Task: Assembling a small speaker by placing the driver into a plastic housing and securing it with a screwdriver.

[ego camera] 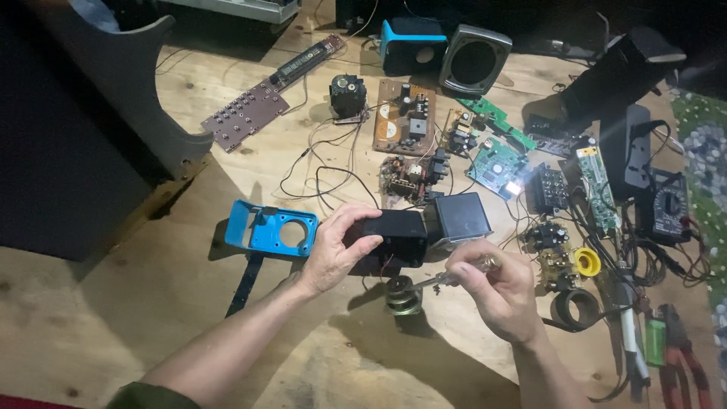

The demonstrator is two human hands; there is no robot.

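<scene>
Your left hand (333, 250) is clamped on the black box (395, 236) at table (151, 303) centre; your right hand (496, 291) is closed around a screwdriver (454, 276) at its 4 o'clock. A speaker magnet (402, 295) sits just below, a blue cover (271, 228) at 9 o'clock, and circuit boards (405, 117) crowd 12 o'clock

Plywood bench (151, 303): circuit boards (405, 117), blue cover (270, 227), probably multimeter (669, 206).
</scene>
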